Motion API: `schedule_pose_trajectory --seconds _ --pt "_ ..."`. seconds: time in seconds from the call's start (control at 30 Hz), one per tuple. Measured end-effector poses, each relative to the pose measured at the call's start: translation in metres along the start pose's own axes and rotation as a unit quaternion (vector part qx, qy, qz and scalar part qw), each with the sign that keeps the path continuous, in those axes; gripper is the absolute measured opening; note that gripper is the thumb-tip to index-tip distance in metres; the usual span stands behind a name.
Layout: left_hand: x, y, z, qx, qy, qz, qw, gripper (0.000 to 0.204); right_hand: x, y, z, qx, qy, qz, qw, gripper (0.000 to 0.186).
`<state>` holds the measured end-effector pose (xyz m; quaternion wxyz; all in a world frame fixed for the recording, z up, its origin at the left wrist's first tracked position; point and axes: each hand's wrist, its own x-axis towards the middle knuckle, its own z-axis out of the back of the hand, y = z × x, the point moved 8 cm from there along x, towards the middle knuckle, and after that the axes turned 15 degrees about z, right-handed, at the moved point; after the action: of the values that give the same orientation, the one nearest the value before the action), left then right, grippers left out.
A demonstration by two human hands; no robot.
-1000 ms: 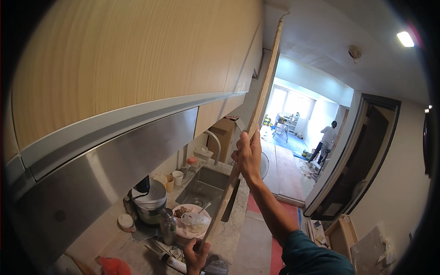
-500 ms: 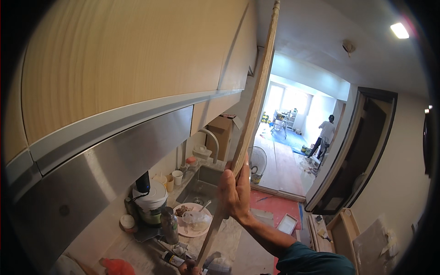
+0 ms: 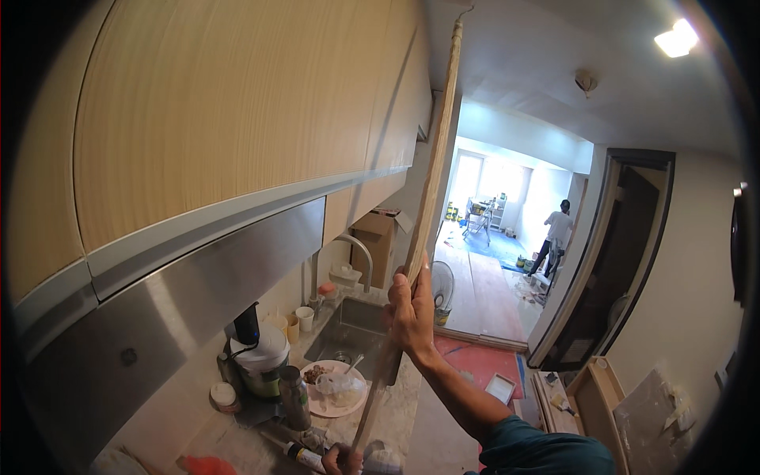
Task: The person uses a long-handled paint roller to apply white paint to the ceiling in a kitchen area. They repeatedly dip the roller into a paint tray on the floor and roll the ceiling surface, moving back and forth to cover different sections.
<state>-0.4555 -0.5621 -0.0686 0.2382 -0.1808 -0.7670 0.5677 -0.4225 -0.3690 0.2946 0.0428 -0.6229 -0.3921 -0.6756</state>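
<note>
Long pale wooden board [image 3: 434,182] stands near-upright, edge-on beside the light wood wall cabinets [image 3: 237,119], not fixed anywhere yet. Right hand [image 3: 412,313] is wrapped around its middle; left hand [image 3: 342,459] looks closed on the bottom end above the cluttered bench [image 3: 237,443].

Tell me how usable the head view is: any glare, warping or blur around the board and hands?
Head view: the ceiling light and far windows blow out; fisheye bows the cabinets and wooden board; black vignette rims the frame; right hand is sharp, left hand is cropped at the lower edge.
</note>
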Motion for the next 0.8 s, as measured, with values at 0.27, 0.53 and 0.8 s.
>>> schedule_pose_trajectory --seconds 0.27,0.53,0.8 --pt "-0.041 0.020 0.030 -0.062 -0.040 0.091 0.993 0.038 -0.034 0.034 -0.016 0.063 0.021 0.029 0.997 0.059" --pt "-0.001 0.085 0.024 0.103 -0.025 0.012 0.994 0.034 -0.005 0.006 -0.002 0.016 0.006 -0.011 1.000 0.057" --pt "-0.032 0.100 0.018 0.116 -0.027 0.040 0.992 0.032 -0.033 0.012 0.003 0.064 0.024 -0.007 0.998 0.063"
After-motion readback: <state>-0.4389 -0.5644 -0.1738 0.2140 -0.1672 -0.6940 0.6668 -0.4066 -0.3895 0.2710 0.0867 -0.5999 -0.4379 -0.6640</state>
